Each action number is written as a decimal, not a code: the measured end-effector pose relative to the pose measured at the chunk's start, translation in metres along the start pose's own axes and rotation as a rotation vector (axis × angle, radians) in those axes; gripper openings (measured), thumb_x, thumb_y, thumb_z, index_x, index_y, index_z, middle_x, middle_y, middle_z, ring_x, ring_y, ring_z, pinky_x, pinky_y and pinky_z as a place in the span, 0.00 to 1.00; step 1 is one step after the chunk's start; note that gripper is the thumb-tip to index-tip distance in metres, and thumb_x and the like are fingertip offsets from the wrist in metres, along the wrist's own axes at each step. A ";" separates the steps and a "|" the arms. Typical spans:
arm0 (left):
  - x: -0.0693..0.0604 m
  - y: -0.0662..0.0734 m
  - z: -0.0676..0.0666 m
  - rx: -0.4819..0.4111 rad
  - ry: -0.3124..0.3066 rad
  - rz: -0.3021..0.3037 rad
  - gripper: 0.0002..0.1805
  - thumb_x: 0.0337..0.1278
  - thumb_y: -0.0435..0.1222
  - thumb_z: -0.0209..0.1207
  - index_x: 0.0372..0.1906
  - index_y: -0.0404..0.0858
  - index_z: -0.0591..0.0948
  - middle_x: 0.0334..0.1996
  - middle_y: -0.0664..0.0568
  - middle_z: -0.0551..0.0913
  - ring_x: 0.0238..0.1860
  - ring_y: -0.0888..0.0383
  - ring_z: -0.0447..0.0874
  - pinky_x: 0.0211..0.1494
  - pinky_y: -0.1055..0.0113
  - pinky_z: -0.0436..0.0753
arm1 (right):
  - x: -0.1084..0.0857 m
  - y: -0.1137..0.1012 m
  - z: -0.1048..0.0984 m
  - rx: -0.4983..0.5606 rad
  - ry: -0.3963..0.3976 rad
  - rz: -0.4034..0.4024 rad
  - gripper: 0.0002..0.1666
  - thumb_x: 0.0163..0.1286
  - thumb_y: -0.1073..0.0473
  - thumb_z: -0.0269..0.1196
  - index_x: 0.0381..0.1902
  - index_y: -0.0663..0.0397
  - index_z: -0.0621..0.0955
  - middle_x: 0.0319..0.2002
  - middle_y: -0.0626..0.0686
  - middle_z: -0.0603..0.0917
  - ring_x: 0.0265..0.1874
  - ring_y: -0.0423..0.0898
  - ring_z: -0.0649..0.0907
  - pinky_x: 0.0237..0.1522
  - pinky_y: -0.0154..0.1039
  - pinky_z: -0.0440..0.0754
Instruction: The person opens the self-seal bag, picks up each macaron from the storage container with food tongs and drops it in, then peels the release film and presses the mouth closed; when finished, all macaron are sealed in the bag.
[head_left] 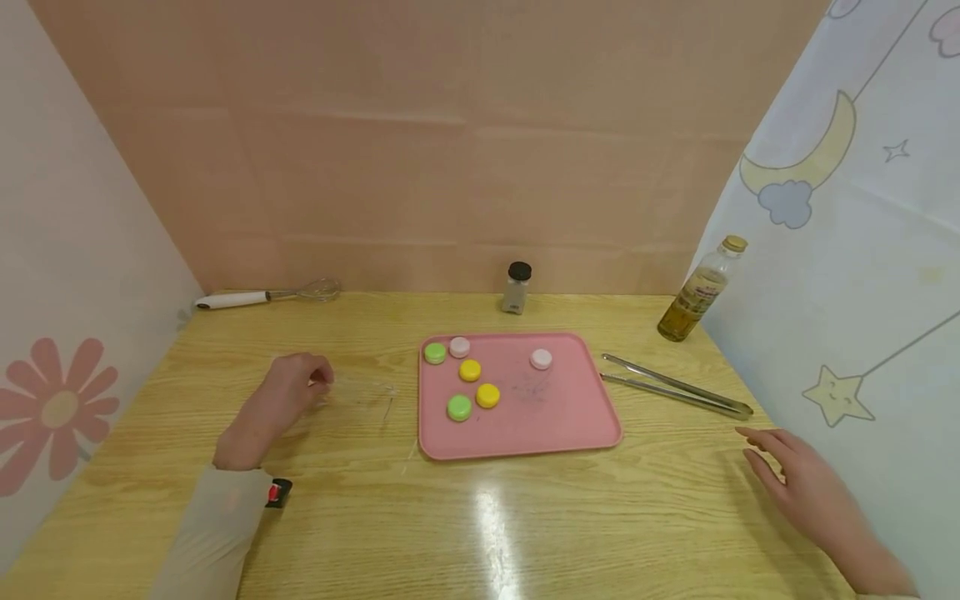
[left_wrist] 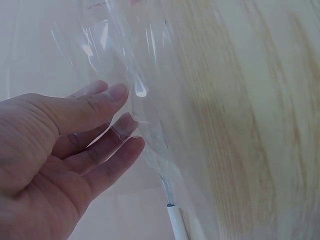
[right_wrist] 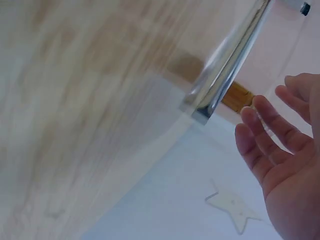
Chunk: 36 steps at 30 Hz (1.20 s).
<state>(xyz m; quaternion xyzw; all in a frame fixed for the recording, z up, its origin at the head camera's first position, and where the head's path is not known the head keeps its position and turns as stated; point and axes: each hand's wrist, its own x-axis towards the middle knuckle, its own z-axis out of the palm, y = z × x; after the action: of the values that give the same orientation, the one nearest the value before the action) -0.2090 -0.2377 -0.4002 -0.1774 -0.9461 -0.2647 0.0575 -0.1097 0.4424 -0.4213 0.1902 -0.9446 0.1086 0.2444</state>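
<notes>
My left hand (head_left: 281, 400) is at the left side of the table, its thumb and fingers pinching a clear plastic bag (head_left: 363, 392), which lies toward the pink tray. In the left wrist view the transparent film (left_wrist: 142, 90) runs between the thumb and fingers of the left hand (left_wrist: 75, 135). My right hand (head_left: 813, 492) hovers at the right, fingers apart and holding nothing, near the closed end of the metal tongs (head_left: 678, 390). The right wrist view shows the loosely bent fingers of the right hand (right_wrist: 285, 145) beside the tongs (right_wrist: 225, 65), not touching them.
A pink tray (head_left: 540, 425) in the middle bears several macarons: green (head_left: 459, 407), yellow (head_left: 487, 395) and pale pink (head_left: 541, 359). Behind it stands a black-capped jar (head_left: 516, 287). A whisk (head_left: 266, 296) lies back left; an oil bottle (head_left: 697, 296) stands back right by the wall.
</notes>
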 end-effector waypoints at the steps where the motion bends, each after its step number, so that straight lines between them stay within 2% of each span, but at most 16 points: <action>1: 0.000 0.000 0.000 -0.002 -0.001 -0.002 0.06 0.55 0.19 0.66 0.31 0.31 0.83 0.30 0.47 0.84 0.35 0.47 0.84 0.39 0.52 0.83 | -0.001 0.005 0.000 -0.010 0.004 -0.002 0.23 0.58 0.73 0.71 0.52 0.62 0.83 0.40 0.55 0.82 0.29 0.41 0.74 0.28 0.29 0.69; 6: 0.000 -0.001 0.001 -0.009 -0.001 -0.008 0.07 0.56 0.18 0.65 0.31 0.31 0.83 0.30 0.47 0.83 0.35 0.48 0.83 0.38 0.53 0.83 | -0.002 0.025 0.001 -0.049 -0.022 -0.016 0.28 0.60 0.72 0.70 0.59 0.62 0.80 0.43 0.59 0.80 0.38 0.54 0.76 0.38 0.42 0.69; 9: 0.000 -0.001 0.001 -0.006 -0.001 -0.004 0.06 0.55 0.18 0.65 0.31 0.31 0.83 0.30 0.48 0.83 0.35 0.48 0.83 0.38 0.54 0.83 | -0.002 0.033 0.001 -0.048 -0.065 -0.004 0.30 0.63 0.70 0.69 0.64 0.62 0.77 0.44 0.64 0.79 0.39 0.61 0.77 0.39 0.52 0.70; 13: 0.000 -0.001 0.002 -0.001 0.001 0.001 0.07 0.55 0.19 0.66 0.31 0.31 0.83 0.30 0.48 0.83 0.35 0.48 0.83 0.38 0.54 0.83 | -0.002 0.040 0.002 -0.044 -0.129 0.038 0.37 0.69 0.65 0.67 0.74 0.55 0.70 0.45 0.67 0.78 0.37 0.62 0.77 0.35 0.60 0.73; 19: 0.000 -0.003 0.004 0.002 0.015 0.021 0.08 0.54 0.19 0.67 0.30 0.32 0.82 0.29 0.48 0.82 0.34 0.48 0.83 0.37 0.54 0.83 | -0.002 0.048 0.006 -0.044 -0.184 0.059 0.43 0.72 0.62 0.66 0.80 0.48 0.61 0.46 0.71 0.76 0.36 0.65 0.78 0.34 0.64 0.74; 28: 0.000 -0.002 0.005 0.009 0.016 0.011 0.08 0.54 0.19 0.67 0.29 0.32 0.82 0.28 0.49 0.82 0.33 0.50 0.82 0.37 0.54 0.83 | 0.009 0.062 0.013 -0.041 -0.313 0.093 0.42 0.76 0.57 0.62 0.81 0.50 0.57 0.47 0.75 0.73 0.39 0.69 0.78 0.35 0.66 0.74; 36: 0.001 -0.002 0.005 -0.011 0.005 -0.005 0.07 0.56 0.18 0.65 0.31 0.31 0.82 0.29 0.48 0.82 0.34 0.50 0.82 0.38 0.53 0.82 | 0.025 0.069 0.022 -0.061 -0.363 0.072 0.41 0.77 0.55 0.61 0.81 0.50 0.57 0.48 0.75 0.74 0.41 0.69 0.78 0.37 0.66 0.75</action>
<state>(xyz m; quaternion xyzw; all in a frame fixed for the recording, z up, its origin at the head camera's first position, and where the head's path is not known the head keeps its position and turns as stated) -0.2108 -0.2367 -0.4049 -0.1749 -0.9449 -0.2706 0.0581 -0.1679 0.4907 -0.4356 0.1654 -0.9822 0.0526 0.0714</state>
